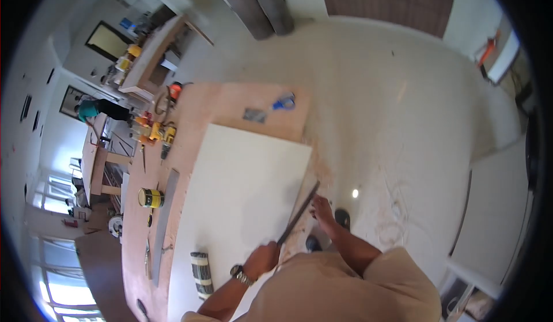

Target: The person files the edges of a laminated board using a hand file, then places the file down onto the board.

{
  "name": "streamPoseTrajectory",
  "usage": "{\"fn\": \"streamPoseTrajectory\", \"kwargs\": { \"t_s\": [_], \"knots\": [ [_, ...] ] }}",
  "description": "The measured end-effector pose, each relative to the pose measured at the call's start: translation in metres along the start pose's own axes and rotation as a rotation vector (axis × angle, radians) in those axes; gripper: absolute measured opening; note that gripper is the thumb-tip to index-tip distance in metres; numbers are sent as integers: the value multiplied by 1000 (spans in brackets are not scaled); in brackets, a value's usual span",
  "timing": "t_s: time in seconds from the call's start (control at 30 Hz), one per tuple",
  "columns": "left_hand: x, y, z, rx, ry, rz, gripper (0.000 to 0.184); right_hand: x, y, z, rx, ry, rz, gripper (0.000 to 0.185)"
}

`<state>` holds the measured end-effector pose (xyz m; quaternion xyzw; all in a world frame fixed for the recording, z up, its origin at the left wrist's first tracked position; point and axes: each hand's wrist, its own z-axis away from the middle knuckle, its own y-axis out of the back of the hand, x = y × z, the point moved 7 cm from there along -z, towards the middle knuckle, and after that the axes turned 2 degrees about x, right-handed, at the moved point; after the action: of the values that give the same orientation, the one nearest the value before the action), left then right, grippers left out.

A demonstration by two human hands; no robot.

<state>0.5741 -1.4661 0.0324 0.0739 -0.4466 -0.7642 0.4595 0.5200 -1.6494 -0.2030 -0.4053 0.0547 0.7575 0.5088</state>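
Note:
A white board lies flat on the wooden worktable before me. My left hand, with a watch at the wrist, grips one end of a long dark flat bar that looks like a file. The file lies slantwise along the board's right edge. My right hand is beside the file's far end with its fingers curled; whether they touch it or hold something small, I cannot make out. A roll of striped material rests on the board near my left forearm.
On the worktable are blue-handled scissors, a yellow-labelled can, a long grey strip and yellow power drills. A person bends over another bench at far left. Large dark rolls stand at the back.

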Motion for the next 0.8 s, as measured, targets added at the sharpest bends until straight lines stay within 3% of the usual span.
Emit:
{"fn": "streamPoseTrajectory", "kwargs": {
  "t_s": [0.13, 0.17, 0.23, 0.4, 0.43, 0.47, 0.5, 0.57, 0.6, 0.67, 0.73, 0.8],
  "knots": [
    [-31, -1, 46, 201, -92, 256, 27, -63, 31, 26, 111, 285, 104, 39],
    [-28, 11, 63, 303, -135, 437, 25, -85, 22, 29, 117, 530, 311, 38],
    [-69, -17, 70, 346, 27, 658, 25, -118, -1, 45, 159, 1006, 733, 36],
    [-104, -37, 81, 378, 240, 1081, 26, -155, -151, 122, -215, 1309, 1106, 29],
    [-113, -41, 80, 383, 255, 1107, 25, -141, -174, 113, -382, 1071, 1359, 36],
    [-121, -51, 79, 377, 275, 1132, 24, -123, -181, 115, -312, 1242, 1431, 51],
    [-131, -60, 75, 399, 268, 1171, 24, -100, -188, 99, -363, 917, 1662, 64],
    [-158, -80, 59, 426, 284, 1097, 25, -72, -185, 80, -303, 948, 1682, 63],
    [-171, -99, 44, 371, 223, 1241, 24, -71, -183, 84, -227, 1013, 1675, 62],
    [-162, -91, 43, 402, 186, 1152, 25, -76, -182, 78, -193, 1044, 1637, 58],
    [-174, -101, 45, 351, 342, 1156, 24, -88, -184, 87, -176, 1036, 1592, 55],
    [-167, -99, 41, 293, 342, 1165, 22, -77, -181, 78, -136, 1101, 1532, 55]
  ]
}}
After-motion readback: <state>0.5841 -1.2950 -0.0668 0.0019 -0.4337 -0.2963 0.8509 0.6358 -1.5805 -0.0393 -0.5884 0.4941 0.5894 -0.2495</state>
